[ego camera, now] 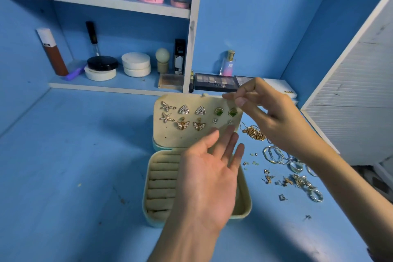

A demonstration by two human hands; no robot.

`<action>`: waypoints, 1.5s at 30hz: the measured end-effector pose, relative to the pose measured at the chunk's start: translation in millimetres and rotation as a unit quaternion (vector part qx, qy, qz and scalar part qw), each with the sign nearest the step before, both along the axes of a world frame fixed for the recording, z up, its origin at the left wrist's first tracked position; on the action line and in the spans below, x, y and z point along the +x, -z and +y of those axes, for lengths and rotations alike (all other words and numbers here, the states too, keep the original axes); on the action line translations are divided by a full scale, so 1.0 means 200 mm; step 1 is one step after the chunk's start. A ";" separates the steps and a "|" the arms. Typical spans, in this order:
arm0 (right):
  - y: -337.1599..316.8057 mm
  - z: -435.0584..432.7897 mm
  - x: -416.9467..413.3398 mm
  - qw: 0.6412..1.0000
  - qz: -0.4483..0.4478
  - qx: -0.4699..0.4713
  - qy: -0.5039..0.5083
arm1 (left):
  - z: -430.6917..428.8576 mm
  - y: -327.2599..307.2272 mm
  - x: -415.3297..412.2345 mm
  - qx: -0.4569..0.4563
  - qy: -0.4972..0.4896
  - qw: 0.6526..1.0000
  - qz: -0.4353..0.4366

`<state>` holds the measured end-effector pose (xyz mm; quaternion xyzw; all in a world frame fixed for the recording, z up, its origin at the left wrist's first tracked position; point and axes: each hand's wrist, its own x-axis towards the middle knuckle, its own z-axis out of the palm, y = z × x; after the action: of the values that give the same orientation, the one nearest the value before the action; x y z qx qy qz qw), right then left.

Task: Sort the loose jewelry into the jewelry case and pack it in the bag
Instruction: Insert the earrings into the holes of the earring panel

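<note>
The jewelry case point(161, 181) lies open, long axis pointing away. Left hand point(209, 178) is flat; right hand point(274, 117) pinches its lid edge (palette point(215, 83) reads "NUDES").

The jewelry case point(244, 208), pale green outside and lined in cream, stands open near the middle of the surface, its lid panel point(170, 134) raised toward the back edge and its base showing a column of ring rolls point(161, 183) on the left. Pinned on the panel are five earring pairs: flowers point(167, 111), triangles point(184, 110), green stones point(219, 111), butterflies point(182, 125) and tiny hearts point(215, 121). The loose jewelry lies toward the right edge: a gold chain point(254, 133), silver hoops point(273, 155), rings point(315, 195), gold earrings point(287, 181) and small studs point(253, 158).
</note>
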<state>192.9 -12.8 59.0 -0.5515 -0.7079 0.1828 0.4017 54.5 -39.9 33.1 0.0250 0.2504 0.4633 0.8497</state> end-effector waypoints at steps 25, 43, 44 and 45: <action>-0.06 -0.34 0.04 0.978 0.023 -0.157 -0.133 | -0.23 0.08 0.00 -0.046 -0.010 0.998 0.034; 0.03 -0.09 0.13 0.963 -0.136 -0.203 -0.115 | -0.25 0.12 -0.03 -0.004 0.009 0.997 0.071; 0.03 -0.09 0.13 0.962 -0.141 -0.200 -0.118 | -0.25 0.12 -0.03 -0.018 0.004 0.998 0.052; 0.03 -0.09 0.13 0.962 -0.146 -0.196 -0.119 | -0.25 0.12 -0.02 -0.031 0.001 0.999 0.038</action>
<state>218.4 -31.5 52.5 -0.5517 -0.7698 0.2820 0.1536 49.6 -90.4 9.0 0.0167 0.2963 0.4534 0.8405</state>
